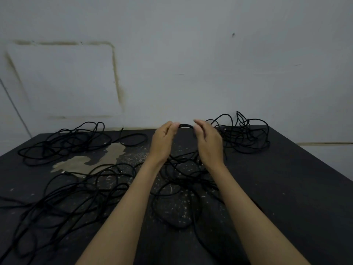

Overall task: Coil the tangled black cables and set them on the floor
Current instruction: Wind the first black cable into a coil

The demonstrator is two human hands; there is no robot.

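Both hands are raised over the dark floor. My left hand point(164, 140) and my right hand point(208, 142) each pinch one end of a short arc of black cable point(184, 125) stretched between them. From it the cable hangs down into a loose tangle point(183, 180) under my wrists. A second tangled heap point(65, 142) lies at the far left, a third heap point(246, 134) at the far right by the wall, and a wide spread of loops point(76, 199) lies at the near left.
The black floor mat point(286, 188) is speckled with white flecks and has a worn tan patch point(99, 157) left of centre. A pale wall point(191, 73) with a stained rectangular outline rises just behind the heaps.
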